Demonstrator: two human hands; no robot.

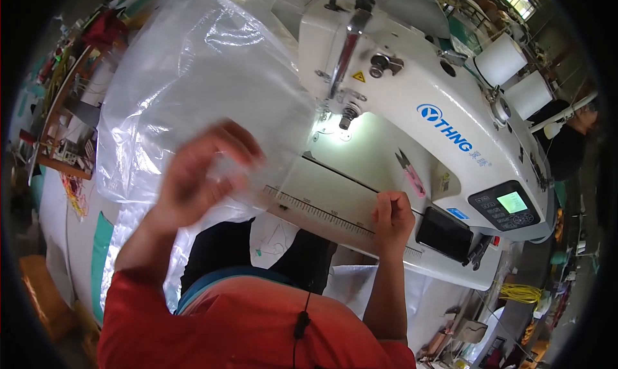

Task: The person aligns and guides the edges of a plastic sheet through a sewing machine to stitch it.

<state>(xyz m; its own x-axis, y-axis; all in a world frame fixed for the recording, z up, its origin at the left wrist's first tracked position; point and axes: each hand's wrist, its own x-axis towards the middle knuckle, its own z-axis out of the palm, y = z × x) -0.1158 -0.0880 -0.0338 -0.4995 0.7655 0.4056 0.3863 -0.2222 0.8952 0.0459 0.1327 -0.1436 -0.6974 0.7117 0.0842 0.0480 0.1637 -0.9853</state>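
A large clear plastic sheet [187,66] spreads from the left of the white sewing machine [412,92] to its needle area. Over the sheet's lower right part is my left hand [209,169], blurred by motion, its fingers curved with a gap between them and the thumb. My right hand [393,217] is closed above the front edge of the machine bed, right of the printed ruler [322,211]; whether it holds something is hidden. Pink-handled thread snips [410,173] lie on the bed, up and right of that hand.
A black phone [445,234] lies on the bed's right end, beside dark tools [477,252]. White thread cones [500,60] stand behind the machine. On the left is a wooden tray [61,166] of small items. Part of another person shows at the far right.
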